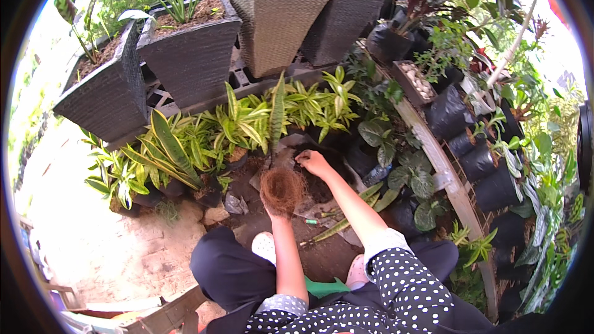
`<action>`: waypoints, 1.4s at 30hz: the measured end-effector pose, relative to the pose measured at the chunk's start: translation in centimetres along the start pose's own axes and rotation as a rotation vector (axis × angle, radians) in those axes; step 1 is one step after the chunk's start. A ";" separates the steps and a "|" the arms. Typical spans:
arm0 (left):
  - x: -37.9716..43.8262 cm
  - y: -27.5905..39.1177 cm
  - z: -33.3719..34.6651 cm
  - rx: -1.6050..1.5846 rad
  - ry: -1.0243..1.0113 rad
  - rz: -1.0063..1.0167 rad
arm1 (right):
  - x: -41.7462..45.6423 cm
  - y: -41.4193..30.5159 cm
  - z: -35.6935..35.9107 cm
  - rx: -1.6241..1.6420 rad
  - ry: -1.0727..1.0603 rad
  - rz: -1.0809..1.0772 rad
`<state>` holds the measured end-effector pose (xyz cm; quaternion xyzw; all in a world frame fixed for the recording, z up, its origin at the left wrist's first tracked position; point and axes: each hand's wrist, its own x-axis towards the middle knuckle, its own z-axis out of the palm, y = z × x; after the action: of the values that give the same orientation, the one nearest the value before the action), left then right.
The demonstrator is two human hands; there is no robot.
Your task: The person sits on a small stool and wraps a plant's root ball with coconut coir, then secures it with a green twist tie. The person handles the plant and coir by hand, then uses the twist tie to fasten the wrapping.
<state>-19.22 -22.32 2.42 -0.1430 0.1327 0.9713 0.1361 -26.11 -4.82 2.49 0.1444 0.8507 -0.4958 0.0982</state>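
My left hand (277, 212) holds a cup-shaped wad of brown coconut fibre (281, 190) from below, its hollow facing up. To its right, my right hand (314, 163) is bent with fingertips drawn together over dark soil (320, 190); whether anything is between them is too small to tell. Just beyond the fibre a single snake plant leaf (277, 113) stands upright. Long snake plant leaves (341, 227) lie on the ground at the right, near a small green cylinder (311, 221).
Yellow-green variegated plants (246, 120) and a potted snake plant (169, 148) grow ahead. Large textured planters (190, 55) stand behind them. A wooden rail (431, 144) curves along the right, beside black plant bags (480, 164). A plastic bottle (377, 175) lies among the leaves.
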 end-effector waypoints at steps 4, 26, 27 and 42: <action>0.8 2.6 -2.7 -0.185 0.104 0.022 | 5.8 -1.0 6.2 0.084 -0.108 0.112; 1.9 1.3 -5.5 0.258 0.129 0.203 | 11.5 6.4 12.9 0.173 0.215 0.250; 1.2 1.5 -6.3 0.598 0.122 0.332 | 10.1 5.4 13.4 0.121 0.208 0.221; -2.8 -0.5 0.0 0.316 -0.323 0.063 | -10.7 -3.4 -7.2 0.679 0.607 -0.327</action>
<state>-16.48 -22.48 3.13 0.0416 0.2639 0.9525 0.1460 -17.37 -1.74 12.14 0.1707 0.6426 -0.6900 -0.2862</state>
